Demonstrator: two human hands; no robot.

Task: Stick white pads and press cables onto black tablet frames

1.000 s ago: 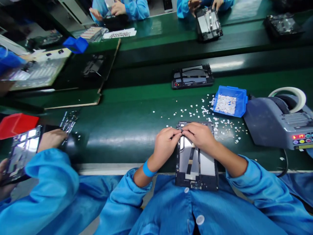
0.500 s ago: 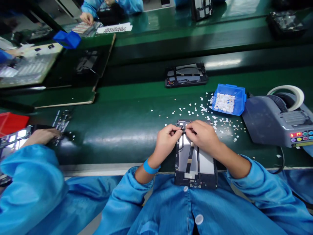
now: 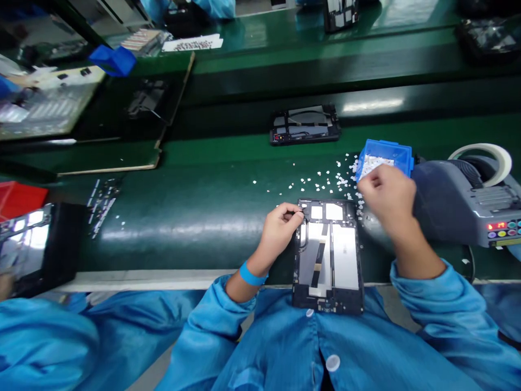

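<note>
Left hand [image 3: 279, 231]: grip pinched shut on tablet frame's [image 3: 329, 255] top-left corner, fingertips touching edge. Right hand [image 3: 386, 198]: blurred, raised over scattered white bits [image 3: 325, 182], just before blue bin [image 3: 385, 157]; fingers curled, whether holding anything cannot tell. Frame lies flat at worktop's [image 3: 195, 217] near edge, open back up, silver panels, black ribbon cable showing.

Long glossy green workbench [image 3: 195, 217] with a light strip's glare [image 3: 372, 105].

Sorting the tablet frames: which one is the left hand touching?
The tablet frame at the bench's near edge; left hand touches its top-left corner. The other frame lies beyond, untouched.
</note>
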